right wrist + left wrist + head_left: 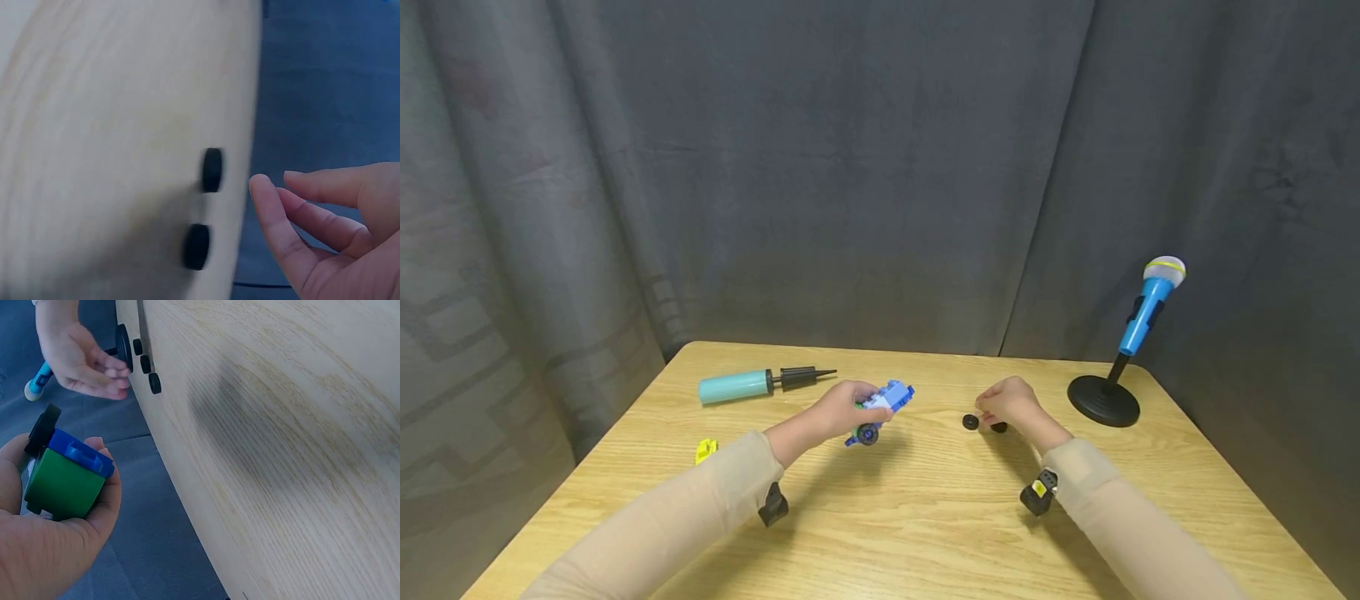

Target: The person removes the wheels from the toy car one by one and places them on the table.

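Grey curtain behind, wooden table (925, 508) in front of us. Our left hand (835, 410) grips a blue brick car (886, 402), lifted just off the table and tilted so its wheeled underside (867, 434) faces the right hand; we judge that tilt gives access to the axle side. The left wrist view shows the fingers curled round the car's green and blue blocks (62, 478), with a black wheel (41, 431) at the top end.

Our right hand (1011, 402) hovers over loose black wheels (971, 422) on the table, fingers relaxed and slightly bent, holding nothing that we can see. In the right wrist view the fingertips (261, 186) sit just beside two wheels (212, 169), not touching. The left wrist view shows three small wheels (145, 364) in a row near that hand.

Elsewhere: a teal pump (752, 384) lies far left, a small yellow piece (705, 451) near the left edge, and a blue toy mic (1150, 310) stands on its black stand (1103, 400) far right, all well apart from the hands.
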